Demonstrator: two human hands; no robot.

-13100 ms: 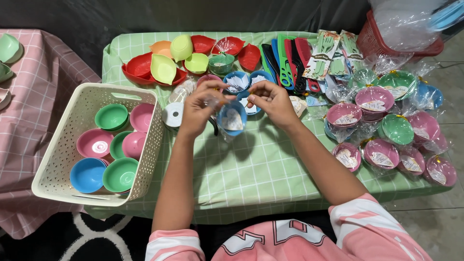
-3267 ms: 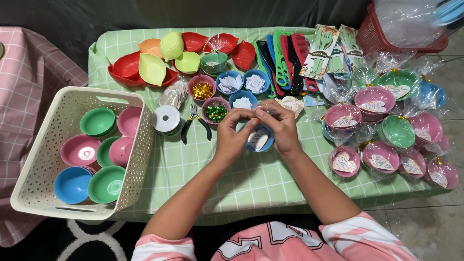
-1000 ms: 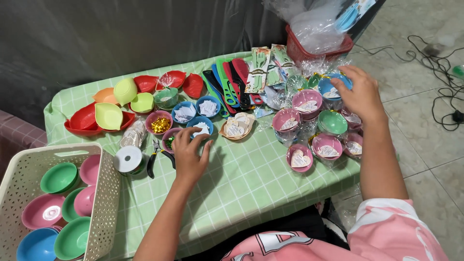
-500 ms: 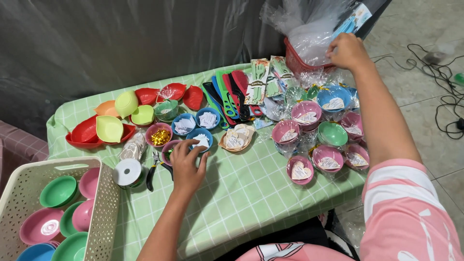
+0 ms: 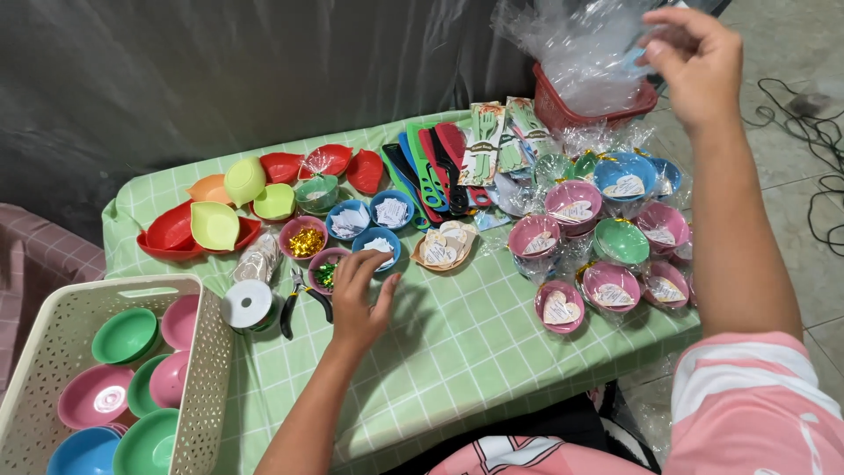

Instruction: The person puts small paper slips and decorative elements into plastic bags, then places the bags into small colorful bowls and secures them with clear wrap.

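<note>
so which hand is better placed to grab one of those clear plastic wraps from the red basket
Right. The right hand is already raised at the clear plastic wraps piled in the red basket, fingers at the plastic. The left hand rests far off on the green tablecloth, at the small blue bowl.

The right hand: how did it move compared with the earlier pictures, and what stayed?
The right hand left the blue bowl, reached right and up to the clear bags in the red basket. The left hand stayed at that bowl.
</note>
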